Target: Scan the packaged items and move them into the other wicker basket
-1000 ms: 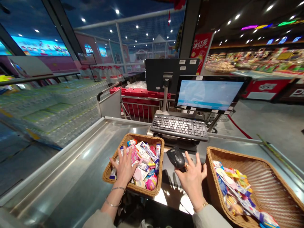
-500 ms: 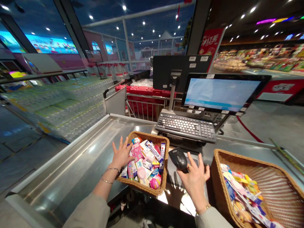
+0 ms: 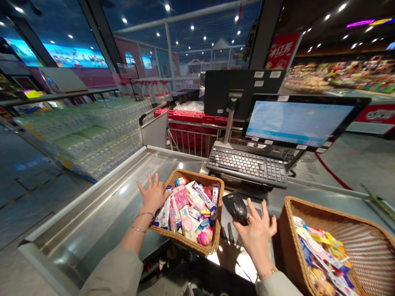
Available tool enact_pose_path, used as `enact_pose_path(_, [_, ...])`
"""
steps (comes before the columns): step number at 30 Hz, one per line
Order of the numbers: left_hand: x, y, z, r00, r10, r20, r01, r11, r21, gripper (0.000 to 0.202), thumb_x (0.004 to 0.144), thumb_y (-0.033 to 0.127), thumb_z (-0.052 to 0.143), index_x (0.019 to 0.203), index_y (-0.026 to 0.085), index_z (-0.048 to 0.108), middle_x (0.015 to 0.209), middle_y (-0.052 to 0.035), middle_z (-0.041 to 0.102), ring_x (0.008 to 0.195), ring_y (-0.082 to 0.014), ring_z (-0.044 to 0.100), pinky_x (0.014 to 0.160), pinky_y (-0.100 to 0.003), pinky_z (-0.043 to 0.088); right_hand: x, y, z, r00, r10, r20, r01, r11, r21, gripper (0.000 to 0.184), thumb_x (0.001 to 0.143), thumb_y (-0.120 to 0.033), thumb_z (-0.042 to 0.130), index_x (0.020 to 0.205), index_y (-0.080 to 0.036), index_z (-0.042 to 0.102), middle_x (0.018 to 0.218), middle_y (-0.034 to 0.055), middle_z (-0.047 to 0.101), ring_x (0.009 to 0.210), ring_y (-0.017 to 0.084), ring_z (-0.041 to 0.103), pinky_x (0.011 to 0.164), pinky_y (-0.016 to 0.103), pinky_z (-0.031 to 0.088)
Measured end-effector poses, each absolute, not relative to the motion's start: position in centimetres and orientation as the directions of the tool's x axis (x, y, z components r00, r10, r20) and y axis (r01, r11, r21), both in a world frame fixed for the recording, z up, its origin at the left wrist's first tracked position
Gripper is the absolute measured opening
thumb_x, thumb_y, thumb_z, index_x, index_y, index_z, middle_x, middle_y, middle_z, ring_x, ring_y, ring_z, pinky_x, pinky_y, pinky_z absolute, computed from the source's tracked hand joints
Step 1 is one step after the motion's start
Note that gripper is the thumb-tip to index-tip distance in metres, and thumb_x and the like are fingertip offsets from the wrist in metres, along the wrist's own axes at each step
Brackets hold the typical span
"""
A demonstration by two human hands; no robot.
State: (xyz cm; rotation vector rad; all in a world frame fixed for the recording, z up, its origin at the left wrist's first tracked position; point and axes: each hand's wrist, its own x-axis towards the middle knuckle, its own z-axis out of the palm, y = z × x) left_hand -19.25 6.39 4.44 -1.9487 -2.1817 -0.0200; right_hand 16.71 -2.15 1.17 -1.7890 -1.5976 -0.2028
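Observation:
My left hand (image 3: 151, 194) hovers open at the left rim of a wicker basket (image 3: 197, 177), its fingers spread and holding nothing. The basket is full of small packaged goods (image 3: 188, 209) in pink, white and blue, with a round pink item (image 3: 205, 237) near the front. My right hand (image 3: 256, 240) is open with nothing gripped, its thumb beside a black handheld barcode scanner (image 3: 235, 206) on the counter. A second wicker basket (image 3: 291, 230) of flat colourful packets (image 3: 321, 263) stands to the right of that hand.
A keyboard (image 3: 247, 166) and a monitor (image 3: 299, 121) stand behind the baskets. A steel checkout counter (image 3: 92, 213) runs off to the left. Beyond are a cart with red baskets (image 3: 191, 117), shrink-wrapped bottled water (image 3: 86, 135) and a red rope barrier (image 3: 331, 172).
My left hand has moved back from above the goods to the basket's left rim, uncovering more packages. The view has turned left, shifting the scene rightward. My right hand stays near the scanner.

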Motion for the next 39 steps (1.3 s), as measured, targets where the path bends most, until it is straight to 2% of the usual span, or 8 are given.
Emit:
enact_pose_path(3, [-19.4,6.1,4.7,0.001,0.99,0.142,0.994,0.015,-0.111,0.033,0.09,0.034,0.06,0.122,0.029,0.067,0.165,-0.0117,0.028,0.153,-0.0429,0.007,0.107,-0.082,-0.005,16.8,-2.1,1.1,0.202,0.803,0.561,0.921,0.04,-0.388,0.025,0.08,-0.042,0.055,0.07,-0.024,0.071,0.132,0.0065,0.067,0.143,0.039,0.032,0.109,0.067,0.017])
enact_pose_path(6, [-20.8,6.3,5.0,0.269,0.963,0.006,0.959,-0.267,-0.099,0.053,0.08,0.019,0.072,0.127,0.041,0.064,0.167,-0.0045,0.02,0.153,-0.0419,-0.002,0.109,-0.079,-0.009,17.1,-2.1,0.8,0.202,0.795,0.571,0.92,0.045,-0.389,0.028,0.081,-0.044,0.055,0.071,-0.024,0.071,0.131,0.0072,0.067,0.143,0.04,0.032,0.109,0.068,0.017])
enact_pose_path(11, [-23.6,7.5,5.0,0.436,0.894,-0.102,0.891,-0.445,-0.093,0.05,0.068,0.021,0.084,0.112,0.042,0.071,0.167,-0.0009,0.023,0.153,-0.0424,-0.001,0.106,-0.077,-0.017,17.3,-2.3,0.7,0.221,0.798,0.561,0.917,0.026,-0.398,0.027,0.082,-0.045,0.055,0.073,-0.025,0.072,0.131,0.0062,0.068,0.144,0.039,0.031,0.11,0.067,0.016])
enact_pose_path(19, [-24.5,8.9,5.5,0.532,0.827,-0.183,0.833,-0.55,-0.066,0.044,0.064,0.026,0.086,0.104,0.04,0.074,0.162,-0.0021,0.035,0.154,-0.0394,0.006,0.106,-0.074,-0.022,17.4,-2.6,1.2,0.242,0.792,0.561,0.916,0.005,-0.402,0.026,0.081,-0.044,0.057,0.071,-0.026,0.072,0.13,0.0058,0.068,0.144,0.039,0.032,0.11,0.068,0.015])
enact_pose_path(23, [-23.5,9.1,6.2,0.607,0.759,-0.234,0.774,-0.632,-0.042,0.037,0.069,0.022,0.082,0.101,0.041,0.075,0.16,0.0,0.038,0.154,-0.0367,0.009,0.108,-0.073,-0.022,17.5,-2.7,1.2,0.253,0.787,0.563,0.913,-0.001,-0.408,0.024,0.08,-0.044,0.058,0.07,-0.026,0.072,0.129,0.0065,0.069,0.144,0.04,0.033,0.11,0.069,0.015])
enact_pose_path(31, [-22.9,9.7,6.5,0.7,0.676,-0.231,0.691,-0.722,-0.018,0.021,0.065,0.016,0.083,0.078,0.031,0.076,0.15,0.0019,0.054,0.154,-0.0315,0.015,0.121,-0.063,-0.004,17.7,-3.0,0.9,0.265,0.785,0.56,0.908,-0.008,-0.418,0.023,0.079,-0.042,0.059,0.067,-0.026,0.071,0.131,0.006,0.068,0.144,0.039,0.031,0.11,0.069,0.013])
enact_pose_path(35, [-23.3,10.0,7.9,0.691,0.697,-0.192,0.705,-0.708,-0.035,0.019,0.065,0.016,0.082,0.075,0.029,0.074,0.147,0.0008,0.057,0.152,-0.0335,0.023,0.116,-0.067,-0.016,17.9,-3.0,0.9,0.278,0.772,0.571,0.907,-0.016,-0.42,0.024,0.078,-0.043,0.058,0.068,-0.026,0.071,0.131,0.0051,0.067,0.144,0.039,0.031,0.11,0.068,0.014])
enact_pose_path(39, [-23.2,10.1,9.5,0.633,0.772,-0.052,0.768,-0.635,-0.08,0.015,0.069,0.02,0.081,0.079,0.027,0.071,0.147,-0.0022,0.057,0.152,-0.0354,0.022,0.109,-0.069,-0.024,18.1,-3.2,1.2,0.289,0.758,0.585,0.909,-0.026,-0.416,0.022,0.079,-0.042,0.057,0.071,-0.026,0.071,0.132,0.0051,0.067,0.144,0.039,0.032,0.11,0.068,0.016])
